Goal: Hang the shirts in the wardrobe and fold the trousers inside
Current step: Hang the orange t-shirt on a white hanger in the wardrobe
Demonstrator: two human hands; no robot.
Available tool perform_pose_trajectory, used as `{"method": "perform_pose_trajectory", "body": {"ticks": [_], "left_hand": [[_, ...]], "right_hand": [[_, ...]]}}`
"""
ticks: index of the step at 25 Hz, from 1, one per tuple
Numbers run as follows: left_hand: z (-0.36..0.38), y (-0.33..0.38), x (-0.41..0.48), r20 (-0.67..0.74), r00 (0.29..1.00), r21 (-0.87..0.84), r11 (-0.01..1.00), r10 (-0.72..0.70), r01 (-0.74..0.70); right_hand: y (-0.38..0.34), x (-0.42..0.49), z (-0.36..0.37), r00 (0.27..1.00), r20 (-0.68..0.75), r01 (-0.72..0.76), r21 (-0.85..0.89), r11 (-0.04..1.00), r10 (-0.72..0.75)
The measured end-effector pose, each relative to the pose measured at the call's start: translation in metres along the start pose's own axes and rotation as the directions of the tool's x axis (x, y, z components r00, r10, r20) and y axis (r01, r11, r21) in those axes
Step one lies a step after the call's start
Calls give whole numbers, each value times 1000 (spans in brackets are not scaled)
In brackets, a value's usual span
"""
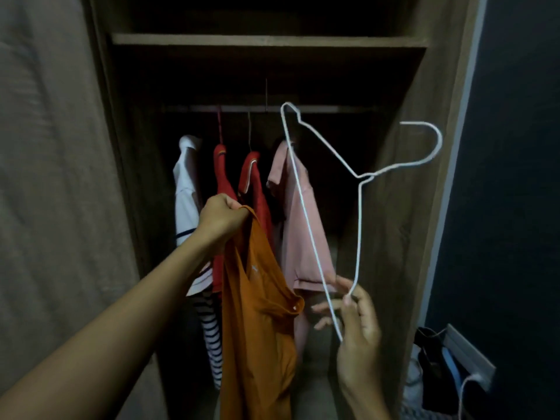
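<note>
Nearest, below the rail (327,109), the right hand (359,325) pinches a corner of the white wire hanger (365,177), its other fingers spread. The left hand (221,218) grips the orange shirt (257,322) by its top with curled fingers, in front of the rail. Other shirts (298,225) hang from it.

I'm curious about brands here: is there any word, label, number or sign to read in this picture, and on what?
No text can be read.
The orange shirt bears a small pale mark on its chest, too small and blurred to read.
The white hanger bears none.
</note>
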State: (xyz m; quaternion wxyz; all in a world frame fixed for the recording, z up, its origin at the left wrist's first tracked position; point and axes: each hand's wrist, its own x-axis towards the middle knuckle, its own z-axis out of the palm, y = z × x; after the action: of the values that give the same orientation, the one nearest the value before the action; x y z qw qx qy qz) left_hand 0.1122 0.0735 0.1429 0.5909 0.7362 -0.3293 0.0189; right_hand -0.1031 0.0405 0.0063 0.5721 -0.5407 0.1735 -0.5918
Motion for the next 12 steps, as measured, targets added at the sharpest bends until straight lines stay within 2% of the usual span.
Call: {"method": "perform_pose_trajectory", "body": {"ticks": [2,4,7,12], "left_hand": [[-24,-11,-7,-32,999,41,999,-13,14],[-49,-22,-15,-84,996,78,996,-23,30],[-81,-41,-28,-141,988,138,987,-56,76],[-136,-70,-50,-180,972,204,961,-152,188]], "right_hand": [[8,-16,7,985,135,-100,-56,993,107],[12,-31,18,960,193,-193,-66,979,202],[18,-55,33,952,150,-263,-35,964,266],[45,-90,34,956,129,-239,-171,956,262]]}}
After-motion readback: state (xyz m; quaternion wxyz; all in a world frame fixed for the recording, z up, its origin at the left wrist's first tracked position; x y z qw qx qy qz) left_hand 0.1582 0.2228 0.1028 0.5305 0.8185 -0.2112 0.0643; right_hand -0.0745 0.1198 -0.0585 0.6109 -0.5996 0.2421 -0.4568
